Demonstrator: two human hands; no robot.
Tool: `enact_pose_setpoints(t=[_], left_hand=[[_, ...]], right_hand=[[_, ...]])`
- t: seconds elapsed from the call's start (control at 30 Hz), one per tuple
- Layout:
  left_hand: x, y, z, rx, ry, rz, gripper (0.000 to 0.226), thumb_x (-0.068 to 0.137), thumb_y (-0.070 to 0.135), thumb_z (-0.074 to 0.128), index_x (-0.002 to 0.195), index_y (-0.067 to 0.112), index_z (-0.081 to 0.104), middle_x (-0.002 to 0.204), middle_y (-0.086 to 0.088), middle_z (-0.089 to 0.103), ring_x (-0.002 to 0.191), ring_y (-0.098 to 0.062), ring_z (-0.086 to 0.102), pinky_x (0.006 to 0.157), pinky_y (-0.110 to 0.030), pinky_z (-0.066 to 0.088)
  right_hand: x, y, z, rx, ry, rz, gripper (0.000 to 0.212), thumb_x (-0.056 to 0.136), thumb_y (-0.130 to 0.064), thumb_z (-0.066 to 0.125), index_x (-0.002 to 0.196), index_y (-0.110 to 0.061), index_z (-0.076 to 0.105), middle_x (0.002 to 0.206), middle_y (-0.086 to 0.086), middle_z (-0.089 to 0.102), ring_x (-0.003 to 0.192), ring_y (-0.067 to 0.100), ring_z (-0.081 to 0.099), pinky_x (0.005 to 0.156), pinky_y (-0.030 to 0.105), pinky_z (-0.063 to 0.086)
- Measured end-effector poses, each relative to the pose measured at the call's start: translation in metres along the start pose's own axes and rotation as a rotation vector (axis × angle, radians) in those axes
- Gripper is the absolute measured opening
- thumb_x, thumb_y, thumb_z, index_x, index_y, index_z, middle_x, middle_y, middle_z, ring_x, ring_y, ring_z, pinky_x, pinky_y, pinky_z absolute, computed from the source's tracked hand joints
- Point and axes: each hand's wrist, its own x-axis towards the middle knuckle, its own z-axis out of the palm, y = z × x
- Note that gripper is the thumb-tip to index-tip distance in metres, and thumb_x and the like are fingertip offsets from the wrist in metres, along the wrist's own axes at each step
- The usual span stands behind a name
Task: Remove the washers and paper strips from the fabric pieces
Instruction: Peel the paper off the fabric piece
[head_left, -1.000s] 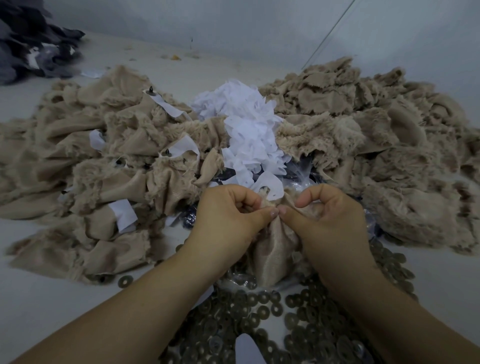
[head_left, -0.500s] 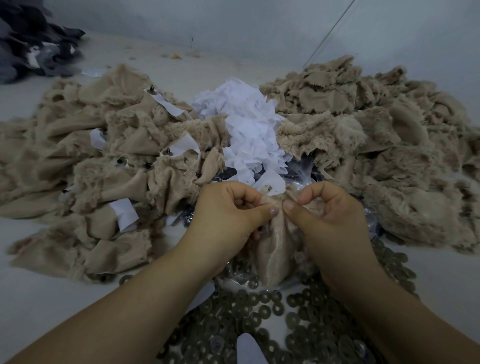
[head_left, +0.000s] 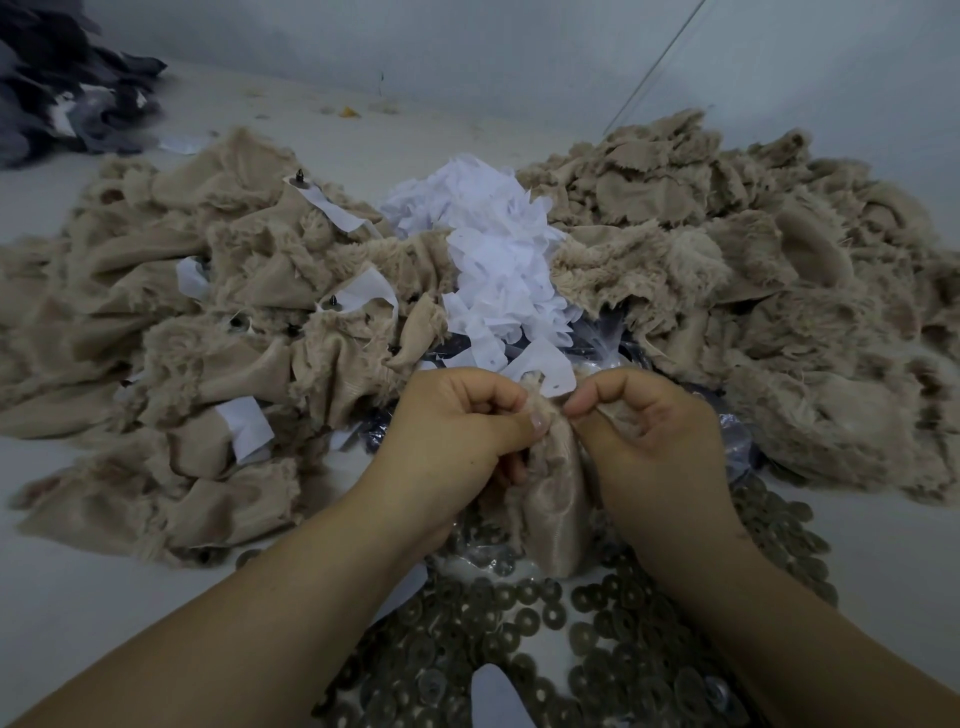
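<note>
A beige furry fabric piece (head_left: 553, 504) hangs between my two hands at the centre. My left hand (head_left: 447, 431) pinches its top edge with thumb and curled fingers. My right hand (head_left: 649, 431) pinches the same edge right beside it, fingertips nearly touching. A white paper strip (head_left: 545, 366) with a hole sticks up just behind my fingers. Several dark ring washers (head_left: 524, 623) lie in a heap under my wrists.
A pile of beige fabric pieces with paper strips and black studs (head_left: 208, 312) spreads on the left. Another beige pile (head_left: 753, 270) fills the right. A mound of loose white paper strips (head_left: 493, 249) sits between them. Dark cloth (head_left: 57, 88) lies far left, by the wall.
My hands have stayed together on the fabric's top edge. The right thumb and finger have shifted slightly on the edge; the paper strip stands behind them as before.
</note>
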Motion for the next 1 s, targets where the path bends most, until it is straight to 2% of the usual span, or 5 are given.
enact_pose_setpoints(t=[0.27,0.37,0.5,0.83,1.0], left_hand=[[0.000,-0.002,0.000,0.015,0.013,0.043,0.016,0.080,0.001,0.075,0.066,0.007,0.071,0.060,-0.016,0.066,0.045,-0.021,0.058,0.049,-0.031,0.048],[0.000,-0.003,-0.001,0.005,0.015,0.039,0.013,0.080,0.002,0.076,0.069,0.007,0.072,0.062,-0.017,0.067,0.047,-0.021,0.059,0.051,-0.033,0.049],[0.001,-0.004,-0.002,0.012,0.021,0.043,0.017,0.081,0.001,0.075,0.068,0.012,0.074,0.062,-0.016,0.067,0.045,-0.020,0.059,0.048,-0.031,0.049],[0.000,-0.005,0.000,0.087,0.062,0.108,0.014,0.079,0.001,0.077,0.068,0.007,0.070,0.057,-0.012,0.066,0.043,-0.015,0.058,0.045,-0.023,0.048],[0.000,-0.005,0.001,0.119,0.062,0.117,0.017,0.079,0.001,0.077,0.066,0.008,0.070,0.055,-0.009,0.066,0.043,-0.014,0.059,0.046,-0.025,0.050]], right_hand=[[-0.001,-0.004,0.000,-0.035,-0.010,0.024,0.032,0.085,0.004,0.065,0.077,-0.024,0.078,0.049,-0.011,0.064,0.040,-0.001,0.049,0.043,0.014,0.042],[-0.001,-0.008,0.000,-0.019,-0.028,0.013,0.025,0.085,-0.004,0.073,0.080,-0.027,0.079,0.065,-0.010,0.074,0.057,0.001,0.068,0.053,0.013,0.052],[-0.001,-0.007,-0.001,-0.017,-0.040,0.018,0.015,0.084,-0.008,0.077,0.087,-0.023,0.080,0.076,-0.010,0.078,0.073,0.005,0.075,0.064,0.018,0.059],[-0.002,-0.010,0.000,-0.256,-0.022,-0.123,0.032,0.081,-0.008,0.078,0.075,-0.039,0.072,0.061,-0.035,0.064,0.068,-0.012,0.067,0.059,0.001,0.046],[-0.002,-0.006,-0.001,-0.335,0.028,-0.164,0.017,0.077,-0.010,0.079,0.079,-0.027,0.079,0.063,-0.032,0.062,0.072,-0.010,0.067,0.062,0.001,0.047]])
